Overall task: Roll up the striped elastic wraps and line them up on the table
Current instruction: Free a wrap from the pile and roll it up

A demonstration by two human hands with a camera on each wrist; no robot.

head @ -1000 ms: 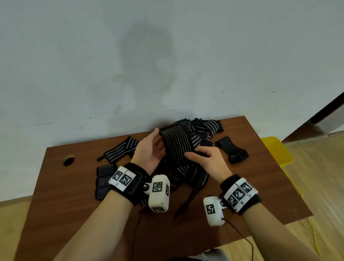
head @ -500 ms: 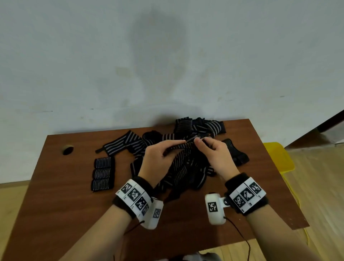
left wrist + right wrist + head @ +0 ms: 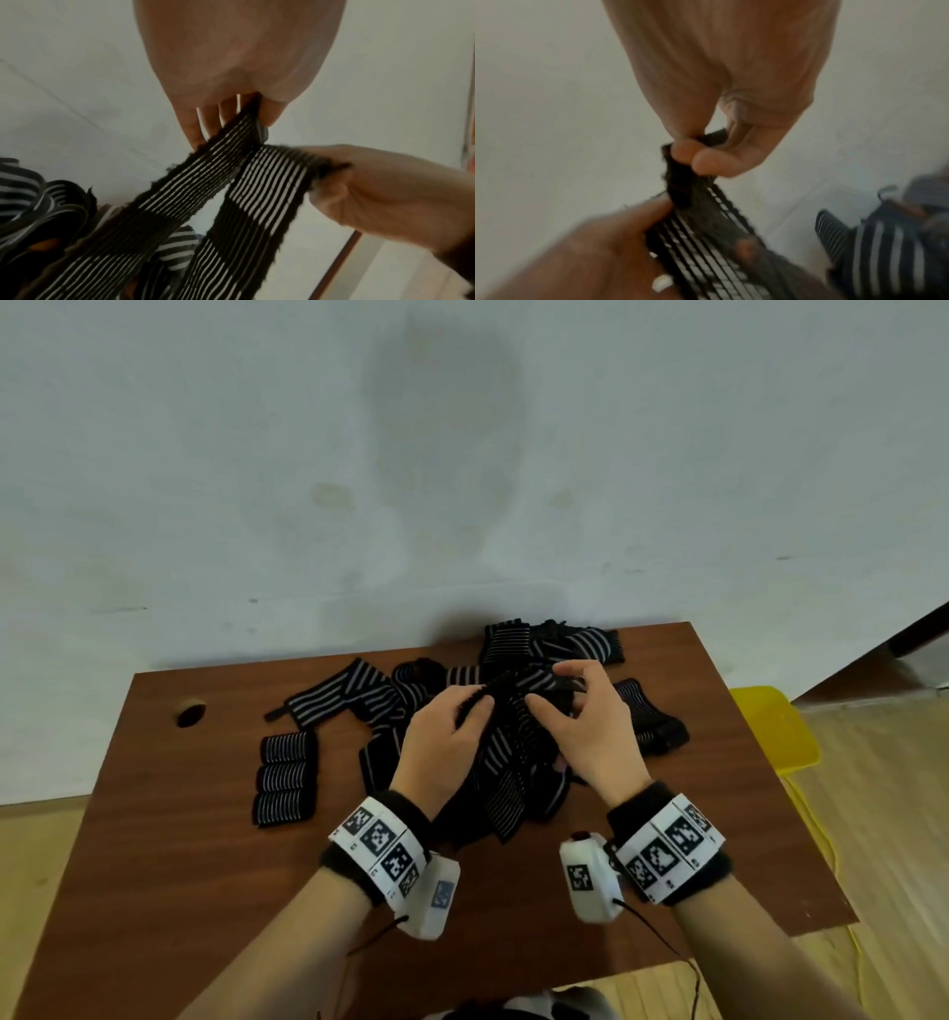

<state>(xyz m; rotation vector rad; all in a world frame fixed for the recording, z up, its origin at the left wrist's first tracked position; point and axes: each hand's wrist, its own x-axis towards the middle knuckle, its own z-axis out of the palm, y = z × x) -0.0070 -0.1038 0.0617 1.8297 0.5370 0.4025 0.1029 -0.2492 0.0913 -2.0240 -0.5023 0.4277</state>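
Observation:
Both hands hold one black-and-white striped elastic wrap point(image 3: 506, 737) lifted above the heap of loose wraps point(image 3: 544, 654) at the back of the brown table point(image 3: 169, 875). My left hand point(image 3: 447, 737) pinches its edge between thumb and fingers point(image 3: 253, 119). My right hand point(image 3: 580, 711) pinches the dark end of the same wrap point(image 3: 693, 162). The wrap folds between the hands and hangs down in two strips point(image 3: 195, 192). Three rolled wraps point(image 3: 285, 778) lie in a column at the left.
One flat wrap point(image 3: 334, 693) lies spread left of the heap, a black folded one point(image 3: 652, 721) lies to its right. A round hole point(image 3: 190, 713) is in the table's far left corner. A yellow object point(image 3: 775, 726) sits on the floor to the right. The wall stands directly behind.
Both hands rose off the pile and came together on one wrap. The left hand turned from palm-in to a pinch on the edge; the right hand shifted from the pile to the wrap's end.

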